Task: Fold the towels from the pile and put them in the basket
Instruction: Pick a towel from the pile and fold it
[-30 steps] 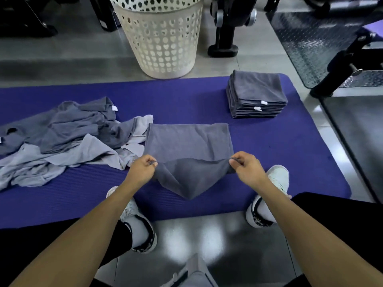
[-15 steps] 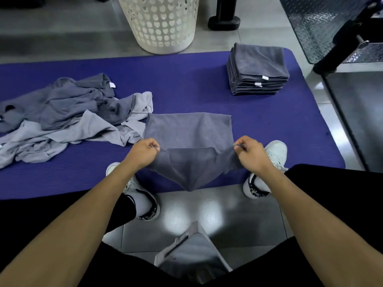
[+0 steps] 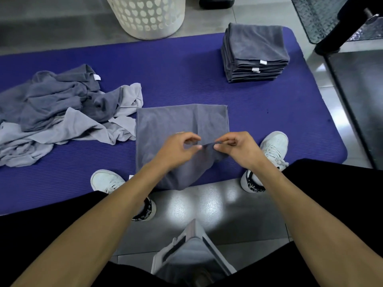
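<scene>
At the far left of the purple mat (image 3: pixel 186 65) lies the unfolded pile (image 3: pixel 62 117), a loose heap of dark grey and pale grey towels, one small white label showing near its top. Its pale edge reaches to just beside the grey towel (image 3: pixel 172 121) being worked on, which lies partly flat in the middle of the mat, its far edge straight and its near part gathered up toward the person.

The left hand (image 3: pixel 178 150) is above the towel's near half, thumb and forefinger curled toward each other at a raised fold of cloth; whether they actually nip the fabric or only meet beside it is hard to tell from this angle. The right hand (image 3: pixel 238 150) sits just beside it, fingertips nearly touching the left's, and pinches the lifted fold between thumb and forefinger, the other fingers curled in.

Beyond the towel, at the top of the view, the white basket (image 3: pixel 149 19) with heart-shaped holes stands on the floor just off the mat's far edge. Right of it, on the mat's far right corner, sits a neat stack of folded towels (image 3: pixel 255 52). White shoes (image 3: pixel 271 148) rest at the mat's near edge, one on each side of the arms.
</scene>
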`<action>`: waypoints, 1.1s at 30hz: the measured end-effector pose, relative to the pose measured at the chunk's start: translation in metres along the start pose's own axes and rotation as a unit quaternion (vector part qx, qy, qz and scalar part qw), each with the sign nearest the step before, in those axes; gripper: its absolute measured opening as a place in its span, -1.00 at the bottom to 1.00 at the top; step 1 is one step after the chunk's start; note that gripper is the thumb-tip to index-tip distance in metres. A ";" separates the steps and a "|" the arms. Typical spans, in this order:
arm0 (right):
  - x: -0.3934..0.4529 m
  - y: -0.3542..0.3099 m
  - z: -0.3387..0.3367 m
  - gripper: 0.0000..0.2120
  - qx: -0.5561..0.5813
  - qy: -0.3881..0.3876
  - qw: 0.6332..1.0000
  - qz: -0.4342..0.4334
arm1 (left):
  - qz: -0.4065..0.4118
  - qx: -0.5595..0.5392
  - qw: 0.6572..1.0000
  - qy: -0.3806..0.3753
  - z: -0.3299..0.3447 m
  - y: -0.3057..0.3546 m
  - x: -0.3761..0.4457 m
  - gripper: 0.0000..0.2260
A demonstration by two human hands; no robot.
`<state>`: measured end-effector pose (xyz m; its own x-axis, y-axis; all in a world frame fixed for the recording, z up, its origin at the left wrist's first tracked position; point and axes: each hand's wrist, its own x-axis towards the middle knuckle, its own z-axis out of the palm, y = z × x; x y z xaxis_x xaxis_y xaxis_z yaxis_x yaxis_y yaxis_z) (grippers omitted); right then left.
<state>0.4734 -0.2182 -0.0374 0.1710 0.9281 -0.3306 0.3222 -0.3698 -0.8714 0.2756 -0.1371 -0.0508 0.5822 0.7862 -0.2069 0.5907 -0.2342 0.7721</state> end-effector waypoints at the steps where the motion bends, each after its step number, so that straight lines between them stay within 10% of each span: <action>1: 0.000 -0.003 -0.001 -0.92 0.014 -0.005 1.000 -0.008 | 0.029 0.000 0.999 -0.017 0.007 0.006 0.003 -0.78; 25: 0.070 0.080 -0.026 -0.71 0.028 -0.109 0.985 0.132 | -0.021 -0.024 0.999 -0.022 0.011 -0.014 0.164 -0.91; 33: 0.089 0.122 -0.013 -0.64 0.132 0.001 0.971 0.202 | -0.059 0.081 0.990 -0.099 0.073 -0.051 0.268 -0.96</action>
<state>0.5403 -0.1811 -0.1685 0.2357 0.7098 -0.6638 -0.0203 -0.6793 -0.7336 0.4420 0.0438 -0.1895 0.5931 0.6892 -0.4162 0.7337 -0.2497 0.6320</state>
